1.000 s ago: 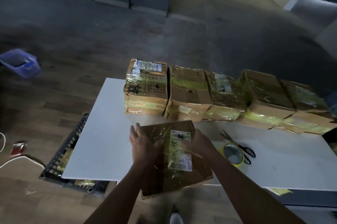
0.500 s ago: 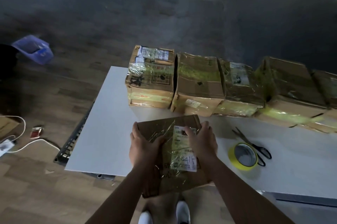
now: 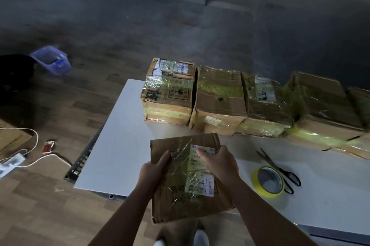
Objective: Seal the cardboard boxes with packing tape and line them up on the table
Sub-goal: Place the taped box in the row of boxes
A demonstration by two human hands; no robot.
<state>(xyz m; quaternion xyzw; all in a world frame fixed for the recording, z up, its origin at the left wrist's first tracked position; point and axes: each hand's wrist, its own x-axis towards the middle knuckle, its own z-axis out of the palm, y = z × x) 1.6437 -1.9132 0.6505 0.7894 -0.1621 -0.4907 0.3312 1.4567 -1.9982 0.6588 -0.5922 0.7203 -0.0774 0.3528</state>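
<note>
A: Where is the box [image 3: 180, 201] sitting?
B: It's overhanging the table [image 3: 120, 145] at its near edge, long axis pointing at the row of taped boxes [image 3: 220, 97]. The left hand [image 3: 154, 173] and right hand [image 3: 220, 163] are both gripping it; the tape roll [image 3: 268, 181] is lying nearer the right.

On the bench [image 3: 112, 155], along its far edge, a row of boxes [image 3: 220, 101] side by side. Before the row, at the near edge, a single box [image 3: 180, 203] between left hand [image 3: 152, 171] and right hand [image 3: 220, 163]. Right of it, tape roll [image 3: 268, 192], scissors [image 3: 280, 169] against its right side.

Packing room: taped boxes [image 3: 220, 93], tape roll [image 3: 254, 180]
</note>
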